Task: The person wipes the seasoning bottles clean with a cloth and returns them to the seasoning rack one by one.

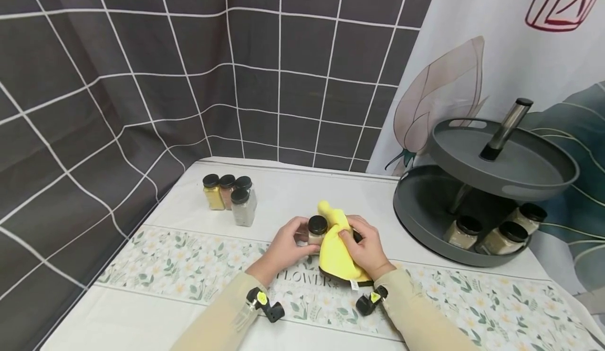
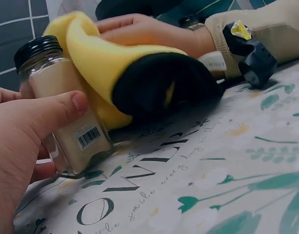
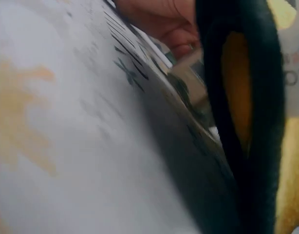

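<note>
Head view: left hand (image 1: 289, 241) grips a black-lidded jar (image 1: 317, 227) mid-table (image 1: 288, 193); right hand (image 1: 366, 243) clutches a yellow cloth (image 1: 336, 254) at the jar's 4 o'clock. Four jars (image 1: 226, 196) at its 10; tiered tray (image 1: 534, 154) between 2 and 3, three jars (image 1: 502, 238) on its lower tier.

Left wrist: held jar tilted, thumb (image 2: 66, 111) across it, barcode label (image 2: 89, 138) below; cloth touching at 2.

Right wrist: cloth's dark edge (image 3: 266, 107) at 3, left hand towards 12.
</note>
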`<state>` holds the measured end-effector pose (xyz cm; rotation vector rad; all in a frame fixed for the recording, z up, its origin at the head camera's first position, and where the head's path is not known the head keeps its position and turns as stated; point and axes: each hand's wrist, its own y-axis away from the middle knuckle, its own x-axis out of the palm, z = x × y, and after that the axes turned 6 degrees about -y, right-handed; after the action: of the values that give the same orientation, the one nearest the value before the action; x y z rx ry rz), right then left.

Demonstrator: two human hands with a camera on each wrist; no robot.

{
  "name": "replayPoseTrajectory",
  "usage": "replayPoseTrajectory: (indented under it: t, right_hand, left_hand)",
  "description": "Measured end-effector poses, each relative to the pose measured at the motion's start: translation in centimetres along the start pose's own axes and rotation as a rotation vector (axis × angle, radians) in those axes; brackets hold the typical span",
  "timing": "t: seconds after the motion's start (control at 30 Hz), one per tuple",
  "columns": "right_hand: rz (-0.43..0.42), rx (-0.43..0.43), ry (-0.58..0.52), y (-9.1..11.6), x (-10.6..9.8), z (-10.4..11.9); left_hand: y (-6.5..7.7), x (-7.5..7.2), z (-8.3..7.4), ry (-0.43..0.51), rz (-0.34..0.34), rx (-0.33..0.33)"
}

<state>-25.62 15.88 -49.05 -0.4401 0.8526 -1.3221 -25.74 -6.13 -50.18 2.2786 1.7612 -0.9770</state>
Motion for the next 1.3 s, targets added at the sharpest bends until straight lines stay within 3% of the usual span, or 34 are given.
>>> replayPoseTrajectory:
  t: [0.1,0.17,0.43,0.53,0.6,0.73,0.83,0.9,1.13,1.2,1.3]
  right_hand:
    - [-0.022,-0.087,0.011,0.09,0.40,-0.92]
    - [-0.010,-0.097,0.030,0.03,0.59,-0.85]
    - [0.197,0.174,0.264,0.37,0.17,-0.86]
    - [0.234,0.177,0.300,0.27,0.05,-0.97]
    - [0.222,0.116,0.306,0.23,0.01,-1.06]
    - [0.104,-0.071,0.244,0.05,0.07,-1.15]
    - [0.050,-0.138,0.184,-0.11,0.17,-0.98]
    - [0.064,-0.105,0.200,-0.07,0.17,-0.85]
    - [0.213,0.157,0.335,0.34,-0.08,-1.12]
    - [0.216,0.143,0.326,0.41,-0.15,-1.24]
    - [0.160,0.051,0.262,0.43,-0.20,-1.13]
  left_hand:
    - [-0.04,-0.03,-0.05,-0.038,0.008,-0.003]
    - [-0.01,-0.04,-0.15,-0.063,0.012,-0.007]
    - [0.08,-0.12,-0.32,-0.094,-0.006,-0.008]
    - [0.07,-0.19,-0.29,-0.090,-0.009,0.003]
    - [0.02,-0.26,-0.26,-0.090,-0.010,0.002]
    - [-0.06,-0.35,-0.23,-0.086,-0.008,-0.012]
    - [-0.04,-0.33,-0.22,-0.093,-0.012,-0.016]
    - [-0.02,-0.29,-0.22,-0.099,-0.017,-0.018]
    - [-0.05,-0.08,-0.24,-0.093,-0.011,0.013]
    - [-0.06,-0.07,-0.28,-0.096,-0.011,0.013]
    - [-0.09,-0.03,-0.30,-0.106,-0.009,0.006]
